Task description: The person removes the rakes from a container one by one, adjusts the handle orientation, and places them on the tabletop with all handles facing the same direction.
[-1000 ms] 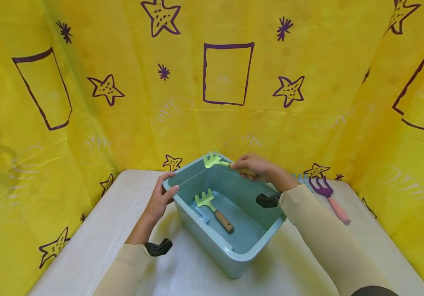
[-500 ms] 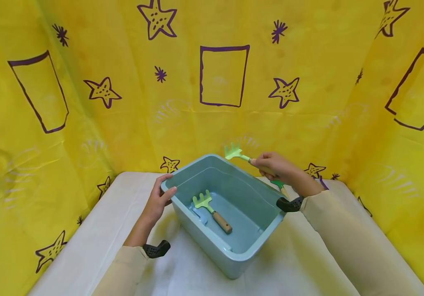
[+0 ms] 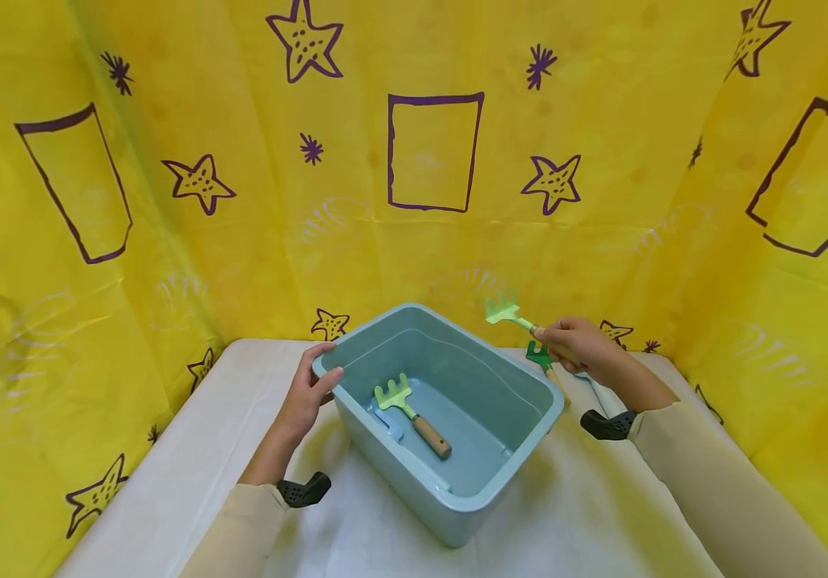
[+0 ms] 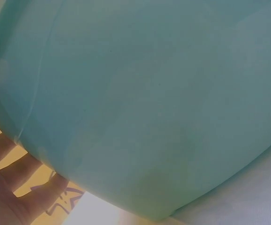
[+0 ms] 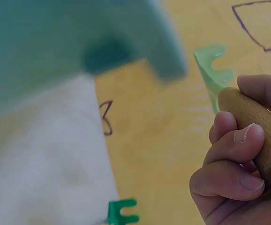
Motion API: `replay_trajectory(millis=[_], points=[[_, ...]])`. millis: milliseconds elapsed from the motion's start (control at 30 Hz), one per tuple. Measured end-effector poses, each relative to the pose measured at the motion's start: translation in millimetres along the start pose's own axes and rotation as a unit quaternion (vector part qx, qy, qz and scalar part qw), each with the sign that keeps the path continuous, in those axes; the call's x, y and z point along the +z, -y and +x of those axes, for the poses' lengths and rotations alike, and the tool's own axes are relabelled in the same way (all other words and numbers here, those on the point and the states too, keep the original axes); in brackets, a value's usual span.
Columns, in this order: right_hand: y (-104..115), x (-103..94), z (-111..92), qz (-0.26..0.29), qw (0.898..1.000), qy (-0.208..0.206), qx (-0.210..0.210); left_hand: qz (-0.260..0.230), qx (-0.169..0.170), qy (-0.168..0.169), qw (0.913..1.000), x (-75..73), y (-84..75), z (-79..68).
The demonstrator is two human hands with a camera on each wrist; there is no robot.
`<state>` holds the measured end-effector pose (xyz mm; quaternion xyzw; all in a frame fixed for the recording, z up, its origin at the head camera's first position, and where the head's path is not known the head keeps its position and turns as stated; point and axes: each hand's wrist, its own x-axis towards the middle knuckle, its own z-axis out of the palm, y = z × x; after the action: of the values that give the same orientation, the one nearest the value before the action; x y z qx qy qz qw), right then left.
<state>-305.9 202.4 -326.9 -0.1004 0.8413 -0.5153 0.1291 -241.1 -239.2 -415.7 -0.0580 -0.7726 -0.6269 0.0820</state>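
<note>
My left hand (image 3: 309,388) grips the rim of a blue-green plastic bin (image 3: 395,470) at its left corner. The thumb lies on the inner side, and the left wrist view shows the other fingers along the wall's outside. To the right of the bin, my right hand (image 3: 587,351) holds a small light green hand rake (image 3: 504,311) by its wooden handle, tines pointing left, raised over the table's back edge. The right wrist view shows fingers curled round that handle (image 5: 252,117). Inside the bin lies a similar green hand rake (image 3: 414,414), beside a light blue piece (image 3: 387,423) partly hidden by the wall.
A dark green rake (image 3: 540,355) with a wooden handle lies on the white table (image 3: 241,401) behind the bin's right corner. Something light blue (image 3: 594,387) shows below my right hand, mostly covered. Yellow patterned cloth (image 3: 262,241) hangs around the table's back and sides.
My right hand has carried the rake from above the bin out to the right, past its rim. The dark green rake has come into sight; the purple fork is now hidden. My left hand stays put.
</note>
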Motion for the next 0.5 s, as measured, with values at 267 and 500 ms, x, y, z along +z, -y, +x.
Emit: replay_trajectory(millis=[267,500], points=[[-32.5,-11.7,-16.3,-0.018,1.000,-0.022,-0.001,-0.003,0.008,0.003,1.0000,0.3,-1.7,-2.0],[-62.7,-25.0,-28.2,-0.008,0.999,-0.045,0.025,-0.005,0.002,0.009,0.9999,-0.4,-4.4,-1.2]])
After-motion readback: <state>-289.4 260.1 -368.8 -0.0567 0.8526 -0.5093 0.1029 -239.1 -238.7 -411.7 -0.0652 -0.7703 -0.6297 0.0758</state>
